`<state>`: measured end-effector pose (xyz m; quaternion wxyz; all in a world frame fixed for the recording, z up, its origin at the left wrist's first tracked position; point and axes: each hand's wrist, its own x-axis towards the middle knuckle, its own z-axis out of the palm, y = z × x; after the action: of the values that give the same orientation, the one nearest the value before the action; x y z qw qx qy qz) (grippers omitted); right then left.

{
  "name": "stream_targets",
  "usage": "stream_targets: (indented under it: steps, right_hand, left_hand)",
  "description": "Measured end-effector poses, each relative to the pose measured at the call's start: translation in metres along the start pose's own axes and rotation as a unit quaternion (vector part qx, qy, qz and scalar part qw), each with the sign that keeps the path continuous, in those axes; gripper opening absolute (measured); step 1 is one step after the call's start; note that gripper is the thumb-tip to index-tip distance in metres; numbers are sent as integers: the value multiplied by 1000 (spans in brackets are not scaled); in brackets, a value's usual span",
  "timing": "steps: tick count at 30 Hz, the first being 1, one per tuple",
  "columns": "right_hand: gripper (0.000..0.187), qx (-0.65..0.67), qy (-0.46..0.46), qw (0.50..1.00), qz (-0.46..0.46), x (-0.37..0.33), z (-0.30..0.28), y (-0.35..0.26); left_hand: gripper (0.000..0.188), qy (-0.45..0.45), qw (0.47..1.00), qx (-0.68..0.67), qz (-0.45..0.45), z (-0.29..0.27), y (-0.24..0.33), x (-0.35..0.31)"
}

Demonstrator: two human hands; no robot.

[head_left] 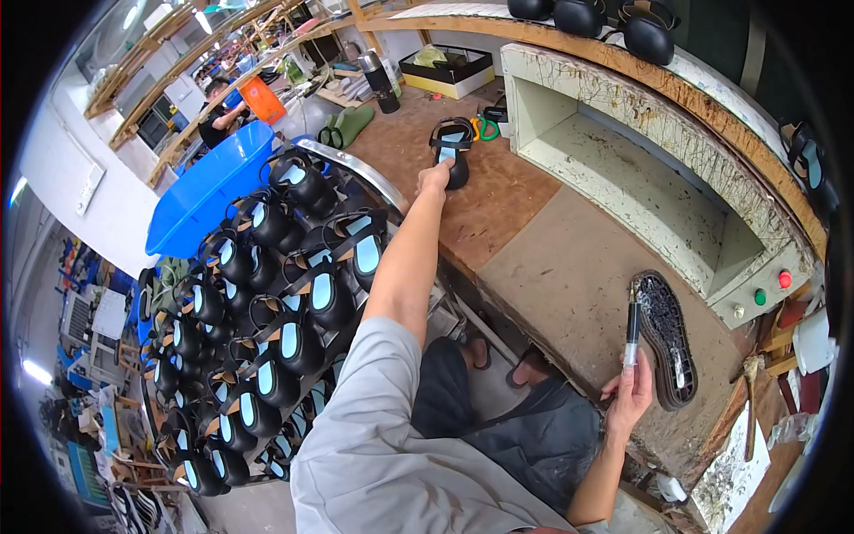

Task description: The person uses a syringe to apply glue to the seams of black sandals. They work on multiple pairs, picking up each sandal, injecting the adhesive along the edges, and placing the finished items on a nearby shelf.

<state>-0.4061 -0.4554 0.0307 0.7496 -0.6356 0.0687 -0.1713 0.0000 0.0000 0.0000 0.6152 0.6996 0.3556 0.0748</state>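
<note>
My left arm reaches to the far part of the bench, and my left hand (433, 177) is closed on the side of a black strapped shoe (458, 172) with a pale blue insole, which rests on the brown bench top. My right hand (630, 397) pinches a pen (633, 322) with a dark barrel, a clear lower part and a metal tip that points away from me. Beside the pen lies a dark shoe sole (669, 343) with a raised rim, on the bench. Whether the pen touches the sole, I cannot tell.
At the left stands a rack crowded with black shoes (302, 348), with a blue bin (209, 191) behind it. A pale open-fronted box (623, 147) with buttons stands along the bench. Scissors (486, 127), a flask (380, 82) and a carton (447, 71) sit farther back. Another person (218, 116) is far left.
</note>
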Motion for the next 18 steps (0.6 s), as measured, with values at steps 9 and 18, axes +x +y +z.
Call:
stream_targets:
  steps: [9,18]
  right_hand:
    - [42,-19,-30,999,-18,-1,1,5]
    - [46,-15,13,1000,20,-2,5,-2]
  left_hand:
    - [50,-86,994,1,73,2,66,-89]
    - [31,-402,837,-371,-24,3,-37,-265]
